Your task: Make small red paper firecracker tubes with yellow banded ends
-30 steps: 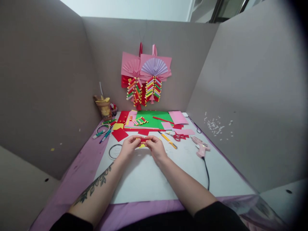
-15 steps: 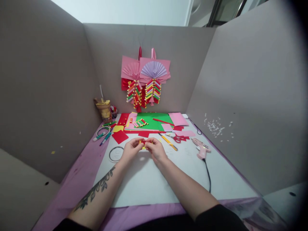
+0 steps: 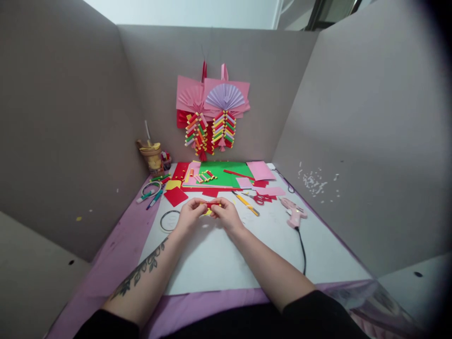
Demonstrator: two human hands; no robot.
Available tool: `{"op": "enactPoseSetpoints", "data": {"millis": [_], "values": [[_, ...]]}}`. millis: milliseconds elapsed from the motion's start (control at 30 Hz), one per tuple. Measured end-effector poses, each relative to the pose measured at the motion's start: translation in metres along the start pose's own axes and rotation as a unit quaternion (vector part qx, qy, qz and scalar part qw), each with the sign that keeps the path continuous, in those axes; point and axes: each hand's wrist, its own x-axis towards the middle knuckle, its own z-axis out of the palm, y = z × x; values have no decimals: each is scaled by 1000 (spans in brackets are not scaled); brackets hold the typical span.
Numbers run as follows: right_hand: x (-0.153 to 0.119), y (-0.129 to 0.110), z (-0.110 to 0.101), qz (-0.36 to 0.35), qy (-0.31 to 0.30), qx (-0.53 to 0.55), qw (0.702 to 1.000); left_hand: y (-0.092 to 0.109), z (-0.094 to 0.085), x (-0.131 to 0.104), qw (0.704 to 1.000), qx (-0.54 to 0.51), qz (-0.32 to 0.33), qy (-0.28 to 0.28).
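Between my two hands is a small rolled piece of red paper point(image 3: 213, 204) with yellow at its ends. My left hand point(image 3: 192, 213) pinches its left end, and my right hand point(image 3: 226, 214) pinches the right end. The fingers hide part of the roll. Both hands are over the white work surface point(image 3: 205, 263). Beside my left hand lies a round ring of tape point(image 3: 161, 221). Just beyond my right hand are a yellow craft knife point(image 3: 247, 204) and red-handled scissors point(image 3: 259, 199).
A pink glue gun point(image 3: 294, 213) with a black cord lies at the right. Behind the hands are green paper point(image 3: 233, 170), red paper squares point(image 3: 175, 197) and finished paper rolls point(image 3: 206, 177). Paper fan decorations point(image 3: 225, 97) hang on the grey back panel. Pens point(image 3: 155, 199) lie left.
The view has tilted slightly, so the scene sits a little higher. Both hands keep their pinch, and more of the red roll shows between the fingers.
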Motion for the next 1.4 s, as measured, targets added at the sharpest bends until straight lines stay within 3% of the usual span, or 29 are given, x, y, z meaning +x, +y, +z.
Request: {"op": "enactPoseSetpoints", "data": {"millis": [200,400,800,1067,1233,1400], "values": [[-2,-5,1,-10,-21,-31,999,5,2,-4,997,64,-9,-42],[0,-3,-3,-25,-56,-10,998,8,0,-4,997,75,2,-31],[-2,3,1,-53,-25,12,998,11,7,-9,998,58,26,-25],[-6,-2,7,11,-15,76,997,5,9,-8,999,14,29,0],[-8,-9,3,50,-67,113,990,9,11,-10,1000,-14,26,4],[-10,-15,-3,68,-109,148,981,18,13,-12,995,-92,-31,-7]]}}
